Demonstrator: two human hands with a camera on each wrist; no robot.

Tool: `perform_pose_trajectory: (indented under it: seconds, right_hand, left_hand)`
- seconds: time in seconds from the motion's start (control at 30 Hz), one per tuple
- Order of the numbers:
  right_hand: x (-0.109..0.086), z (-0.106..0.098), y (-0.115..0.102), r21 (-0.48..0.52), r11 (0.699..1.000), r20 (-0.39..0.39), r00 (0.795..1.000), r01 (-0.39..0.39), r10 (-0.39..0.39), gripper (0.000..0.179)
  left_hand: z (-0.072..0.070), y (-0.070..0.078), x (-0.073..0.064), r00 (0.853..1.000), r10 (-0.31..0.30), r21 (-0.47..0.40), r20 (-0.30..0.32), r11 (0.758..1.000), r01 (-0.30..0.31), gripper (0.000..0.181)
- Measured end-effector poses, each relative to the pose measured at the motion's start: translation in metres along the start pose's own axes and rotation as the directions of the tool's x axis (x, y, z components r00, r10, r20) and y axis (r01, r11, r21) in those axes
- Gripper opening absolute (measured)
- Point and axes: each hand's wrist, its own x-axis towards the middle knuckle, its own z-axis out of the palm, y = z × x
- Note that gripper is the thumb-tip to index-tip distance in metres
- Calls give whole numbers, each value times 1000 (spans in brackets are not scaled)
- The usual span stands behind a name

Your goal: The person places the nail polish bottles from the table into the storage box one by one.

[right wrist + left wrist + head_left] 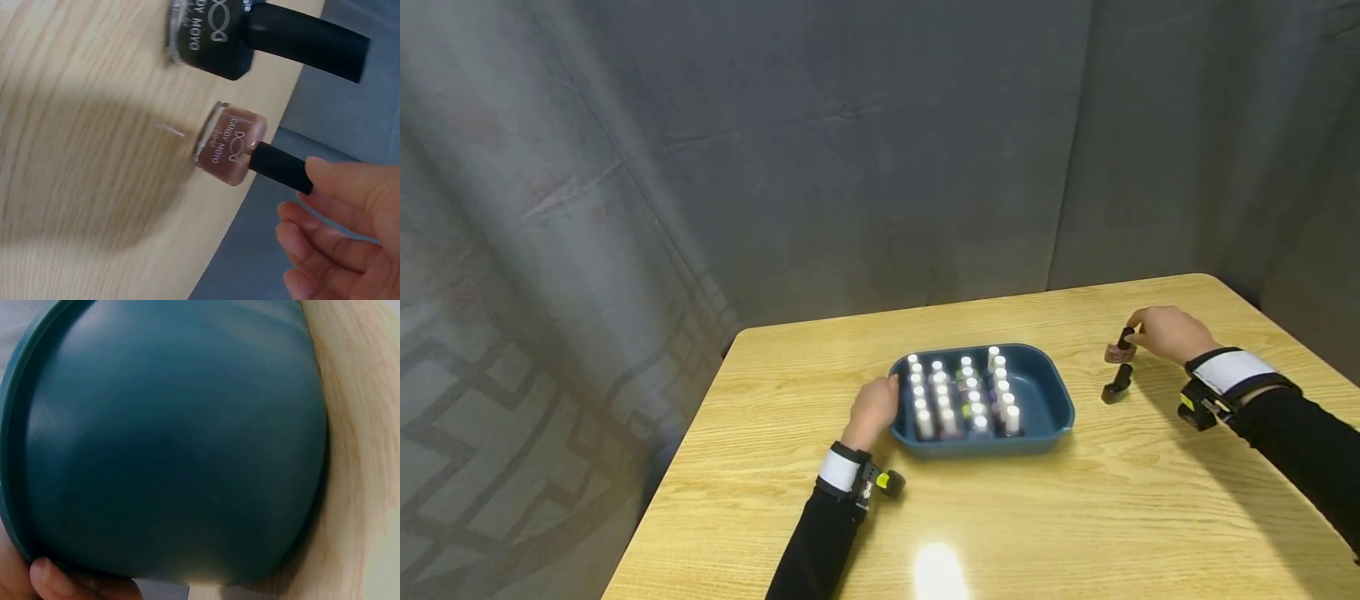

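My left hand [874,410] grips the left end of a dark blue tray [1047,404], thumb and fingers at its rim. In the left wrist view the tray's outer wall [181,437] fills most of the picture, with fingertips [53,578] at its edge. Over to the right, my right hand [1168,332] pinches the black cap of a pinkish-brown nail polish bottle [232,145] between thumb and finger. That bottle stands upright on the table. Close beside it is a second nail polish bottle [215,39], dark with a black cap.
Several small white-capped bottles [973,398] stand in rows in the left and middle of the tray; its right part shows bare floor. The wooden table [775,433] ends at a grey curtain [880,167] behind. A light reflection lies on the table's near side.
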Motion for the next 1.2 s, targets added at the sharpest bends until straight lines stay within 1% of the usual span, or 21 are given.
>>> perform_pose_trajectory:
  seconds: [0.17,0.27,0.33,0.4,0.5,0.53,0.63,0.73,0.87,1.0,1.1,1.2]
  right_hand:
    - [2,3,-1,-60,997,-46,998,41,-43,13]
    - [-2,-1,-4,-77,996,-110,992,50,-58,12]
    - [-5,-8,-11,-75,996,-175,983,51,-63,14]
    - [-9,-17,-22,-54,997,-238,969,63,-74,16]
    - [-17,-33,-44,-12,996,-311,946,90,-89,18]
    - [-20,-38,-51,2,994,-329,938,113,-106,18]
    - [-34,-48,-74,42,984,-356,923,171,-145,19]
    - [-46,-49,-93,42,965,-358,906,257,-226,17]
    - [-58,-41,-109,32,942,-323,895,335,-308,15]
    - [-66,-27,-118,31,932,-278,899,362,-340,12]
    - [-69,-14,-121,21,921,-254,894,388,-370,10]
    - [-70,0,-121,13,909,-239,884,417,-403,9]
  left_hand:
    - [0,0,0,1000,1,-4,0,1000,-1,50]
    - [0,0,0,1000,4,-3,-1,1000,-4,50]
    - [0,0,-1,1000,8,0,-4,1000,-8,50]
    - [0,0,-1,1000,10,3,-6,1000,-10,50]
    - [0,-1,-1,1000,13,4,-10,1000,-13,49]
    - [0,-1,-1,1000,13,4,-11,1000,-13,49]
    - [-1,0,-1,1000,9,1,-8,1000,-9,49]
    - [-2,0,-1,1000,4,2,-7,1000,-4,50]
    - [-2,0,-1,1000,0,3,-4,1000,0,50]
    - [-2,0,-1,1000,-7,-2,-1,1000,7,50]
    - [-2,0,0,1000,-14,-5,0,1000,14,51]
    - [-1,-1,0,1000,-13,-8,1,1000,13,50]
